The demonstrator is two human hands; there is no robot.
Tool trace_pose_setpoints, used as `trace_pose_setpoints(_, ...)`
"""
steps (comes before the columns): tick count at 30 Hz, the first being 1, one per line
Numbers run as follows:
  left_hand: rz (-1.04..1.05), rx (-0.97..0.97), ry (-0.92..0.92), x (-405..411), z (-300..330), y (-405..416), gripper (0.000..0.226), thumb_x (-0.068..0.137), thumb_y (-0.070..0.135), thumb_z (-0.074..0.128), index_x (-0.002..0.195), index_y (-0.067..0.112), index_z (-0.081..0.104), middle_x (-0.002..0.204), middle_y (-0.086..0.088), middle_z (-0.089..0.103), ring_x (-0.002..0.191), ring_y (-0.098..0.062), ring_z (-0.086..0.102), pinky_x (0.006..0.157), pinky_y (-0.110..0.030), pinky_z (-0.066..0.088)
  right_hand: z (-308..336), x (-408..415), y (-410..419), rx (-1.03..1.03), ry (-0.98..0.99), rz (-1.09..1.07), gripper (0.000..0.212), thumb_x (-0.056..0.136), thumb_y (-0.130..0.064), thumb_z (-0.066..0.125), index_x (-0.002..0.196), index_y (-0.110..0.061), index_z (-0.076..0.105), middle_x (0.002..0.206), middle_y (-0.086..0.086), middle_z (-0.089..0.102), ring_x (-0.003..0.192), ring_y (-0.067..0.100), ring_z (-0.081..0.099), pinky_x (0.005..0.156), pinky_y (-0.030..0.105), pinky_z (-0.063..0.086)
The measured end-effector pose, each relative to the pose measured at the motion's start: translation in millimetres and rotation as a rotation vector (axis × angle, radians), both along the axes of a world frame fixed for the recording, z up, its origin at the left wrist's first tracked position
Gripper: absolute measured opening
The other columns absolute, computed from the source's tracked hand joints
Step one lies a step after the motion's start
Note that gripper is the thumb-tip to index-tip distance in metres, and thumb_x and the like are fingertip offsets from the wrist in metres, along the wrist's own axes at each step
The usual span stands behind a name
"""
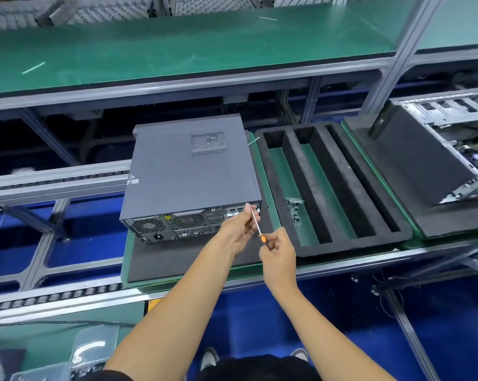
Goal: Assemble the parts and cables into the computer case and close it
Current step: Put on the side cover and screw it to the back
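Computer case (pixel 191 174) lies on its side on a dark foam pad (pixel 177 259), grey side panel on top and closed, rear ports and fan grilles facing the person. A perforated vent patch sits toward the far right of the panel.

Right of the case, just beside it: a black foam tray (pixel 339 237) with long slots showing green beneath. In the slot nearest the case lies a small clear bag of screws (pixel 294 209). Further right of the case, well apart, a second chassis (pixel 449 149) stands open and tilted on another black foam block, bare metal and wiring visible inside. Behind the case runs a green-topped bench shelf (pixel 177 50) on an aluminium frame. Left of the case, roller conveyor rails (pixel 53 177). Nothing lies between the hands and the rear of the case.

Left hand (pixel 239 229): fingers curled, fingertips pinching the metal shaft of a screwdriver (pixel 257 222) near its tip, right at the case's rear upper right corner. Whether the tip sits in a screw cannot be told; the fingers hide it.

Right hand (pixel 277 253): closed around the screwdriver's orange handle, just nearer the person than the case's rear right corner. The shaft slants from this hand up toward the case.
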State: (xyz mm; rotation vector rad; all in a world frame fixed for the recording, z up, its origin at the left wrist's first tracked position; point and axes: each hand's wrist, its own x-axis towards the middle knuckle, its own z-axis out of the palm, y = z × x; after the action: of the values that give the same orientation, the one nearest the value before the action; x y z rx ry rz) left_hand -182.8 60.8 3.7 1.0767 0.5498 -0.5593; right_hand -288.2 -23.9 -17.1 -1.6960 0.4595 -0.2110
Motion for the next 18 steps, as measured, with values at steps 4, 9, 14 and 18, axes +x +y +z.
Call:
trace_pose_setpoints(4,-0.003,0.011,0.005,2.7,-3.6,0.3,0.024,0.101,0.032,0.061,0.103,0.012,0.075,0.090,0.002,0.073,0.078,-0.008,0.065,0.075,-0.023,0.056,2.8,3.7,4.0,-0.061,0.016,-0.013,0.036,0.083,0.005,0.053,0.079,-0.030,0.048,0.065,-0.012,0.047,0.058,0.007,0.041,0.052,0.021,0.038)
trace_pose_setpoints(9,0.023,-0.004,0.023,4.6,-4.6,0.1,0.026,0.101,0.033,0.060,0.105,0.013,0.076,0.089,0.002,0.074,0.076,-0.007,0.065,0.076,-0.022,0.056,6.5,6.8,4.0,-0.167,0.054,0.007,0.032,0.085,0.001,0.052,0.080,-0.030,0.046,0.067,-0.008,0.047,0.059,0.009,0.042,0.052,0.028,0.038)
trace_pose_setpoints(14,0.055,0.001,0.036,4.3,-6.4,-3.2,0.024,0.101,0.031,0.060,0.100,0.013,0.075,0.090,0.001,0.074,0.077,-0.008,0.066,0.076,-0.023,0.056,9.0,6.7,6.2,-0.212,0.086,0.012,0.033,0.087,0.000,0.051,0.079,-0.031,0.043,0.067,-0.006,0.046,0.058,0.010,0.040,0.052,0.033,0.038)
trace_pose_setpoints(18,0.112,-0.019,0.015,0.4,-10.1,-6.6,0.024,0.100,0.030,0.062,0.104,0.010,0.075,0.089,-0.001,0.075,0.078,-0.011,0.067,0.084,-0.028,0.057,10.9,6.3,6.7,-0.214,0.086,0.015,0.032,0.088,-0.001,0.052,0.081,-0.031,0.043,0.068,-0.006,0.048,0.060,0.012,0.043,0.055,0.037,0.041)
